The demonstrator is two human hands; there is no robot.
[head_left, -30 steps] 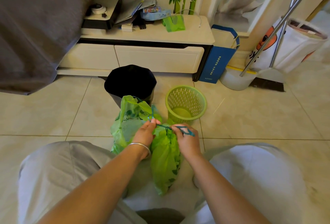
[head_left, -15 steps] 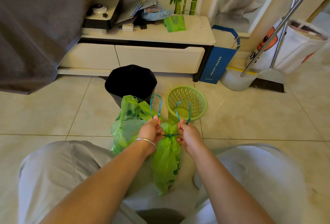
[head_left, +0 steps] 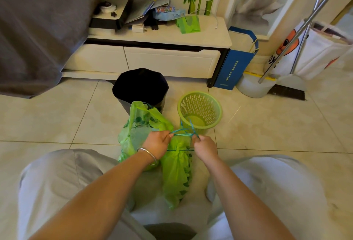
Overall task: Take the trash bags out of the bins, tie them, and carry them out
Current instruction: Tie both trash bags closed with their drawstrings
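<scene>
Person crouched on the tiled floor (head_left: 57, 117), knees either side of the work. The left hand (head_left: 157, 144) is closed around one end of the blue drawstring (head_left: 182, 132); a metal bangle (head_left: 148, 153) sits on that wrist. The right hand (head_left: 204, 147) is closed on the other end of the same drawstring, fingers pinched. The cord runs taut between the two hands, with loose loops rising just beyond the right hand.

The green trash bag (head_left: 176, 172) being tied lies directly below and between the hands, its gathered neck touching both, its body hanging down toward the person's lap. A second green bag (head_left: 137, 127) stands just beyond and under the left hand, mouth open, touching the first.

The green mesh bin (head_left: 199, 109) stands just beyond the right hand, upright, no liner in it. The black bin (head_left: 140, 86) stands beyond the left hand, behind the second bag.

A low white bench (head_left: 210, 37) with drawers runs well beyond both hands, carrying papers, boxes and a green packet (head_left: 188, 24).

Writing: the blue paper bag (head_left: 232, 67) beside the bench carries a vertical line of pale characters and a small line below; neither is legible. The boxes on the bench show printing too small to read. The white bag (head_left: 313, 52), far beyond the right hand, shows an orange cartoon figure and partial dark letters, unreadable.
</scene>
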